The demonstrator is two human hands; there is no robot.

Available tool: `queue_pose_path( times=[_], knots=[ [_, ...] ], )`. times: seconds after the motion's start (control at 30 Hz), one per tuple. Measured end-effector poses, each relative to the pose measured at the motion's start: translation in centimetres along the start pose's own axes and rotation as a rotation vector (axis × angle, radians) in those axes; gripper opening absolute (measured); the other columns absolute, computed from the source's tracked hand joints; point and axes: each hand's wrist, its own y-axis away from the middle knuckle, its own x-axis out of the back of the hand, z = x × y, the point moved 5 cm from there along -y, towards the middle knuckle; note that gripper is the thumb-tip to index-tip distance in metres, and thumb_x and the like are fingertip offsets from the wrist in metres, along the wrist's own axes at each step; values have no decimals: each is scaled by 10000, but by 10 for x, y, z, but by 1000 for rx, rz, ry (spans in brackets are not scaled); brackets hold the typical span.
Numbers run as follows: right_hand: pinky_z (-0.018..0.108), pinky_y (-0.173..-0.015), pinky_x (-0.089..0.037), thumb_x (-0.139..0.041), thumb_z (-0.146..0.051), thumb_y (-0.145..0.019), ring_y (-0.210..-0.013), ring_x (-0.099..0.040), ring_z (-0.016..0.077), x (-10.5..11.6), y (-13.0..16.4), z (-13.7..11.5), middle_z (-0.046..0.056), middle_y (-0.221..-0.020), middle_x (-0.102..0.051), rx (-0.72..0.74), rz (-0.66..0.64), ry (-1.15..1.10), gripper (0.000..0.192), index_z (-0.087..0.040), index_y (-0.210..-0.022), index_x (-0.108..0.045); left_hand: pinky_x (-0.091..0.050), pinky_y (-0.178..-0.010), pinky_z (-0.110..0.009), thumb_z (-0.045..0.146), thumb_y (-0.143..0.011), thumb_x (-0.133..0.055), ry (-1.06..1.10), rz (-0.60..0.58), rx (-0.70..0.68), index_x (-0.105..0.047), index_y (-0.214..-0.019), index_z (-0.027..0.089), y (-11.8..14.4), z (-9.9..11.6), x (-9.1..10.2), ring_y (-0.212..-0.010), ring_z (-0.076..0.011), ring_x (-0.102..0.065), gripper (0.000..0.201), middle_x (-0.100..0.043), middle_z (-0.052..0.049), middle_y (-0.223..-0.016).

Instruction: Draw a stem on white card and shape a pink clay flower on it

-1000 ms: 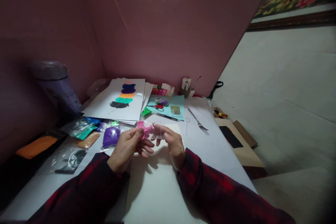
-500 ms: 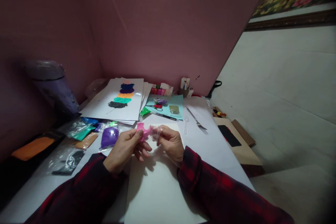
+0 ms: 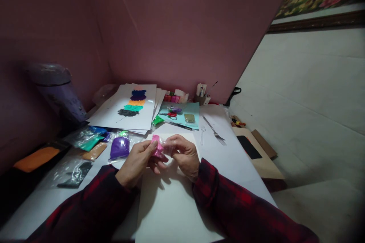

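My left hand [image 3: 136, 162] pinches a lump of pink modelling clay [image 3: 156, 144] between thumb and fingers, its lower fingers curled beneath. From the clay's right side sticks out a clear plastic bag [image 3: 169, 146], gripped by the closed fingers of my right hand [image 3: 186, 156]. How much of the clay sits inside the plastic I cannot tell. Both hands are held above a white sheet of paper [image 3: 168, 209]. A packet of purple clay [image 3: 119, 148] lies just left of my left hand.
More bagged clay lies left: green [image 3: 92, 143], tan [image 3: 95, 152], black [image 3: 75, 176] and orange [image 3: 37, 159]. Behind are a painted sheet [image 3: 110, 106], red scissors [image 3: 172, 114] and a pen [image 3: 179, 125]. A metal fork [image 3: 214, 131] and a small clear fork [image 3: 202, 134] rest right.
The pink clay has turned and shifted slightly right, and it looks narrower now. My left hand has come a little closer to my right hand.
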Motion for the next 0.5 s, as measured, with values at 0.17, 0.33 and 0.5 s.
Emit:
queue_pose_path(
  times=[0.17,0.33,0.5],
  knots=[
    [300,-721,-475,-685,-186,-785,-764,-594,153,-2,1,0,24,-814,-627,-58,-34,53,77,-215,-813,-751,-514,-470,-264,557,-747,-684,-24,-5,-26,-608,-854,102,0,3,-2,-574,-196,-676,474,-703,-105,-751],
    [284,-681,-469,-685,-183,-782,-724,-572,142,-3,1,1,17,-780,-606,-58,-25,91,58,-203,-754,-732,-533,-491,-291,593,-749,-662,-71,-15,-68,-618,-836,102,1,5,-3,-602,-210,-673,501,-688,-100,-727],
    [265,-625,-466,-690,-189,-773,-718,-561,133,-4,2,0,20,-850,-596,-53,-25,49,140,-241,-883,-758,-525,-473,-285,636,-756,-624,-65,-14,-79,-630,-837,106,0,4,-2,-567,-193,-660,536,-693,-103,-738]
  ],
)
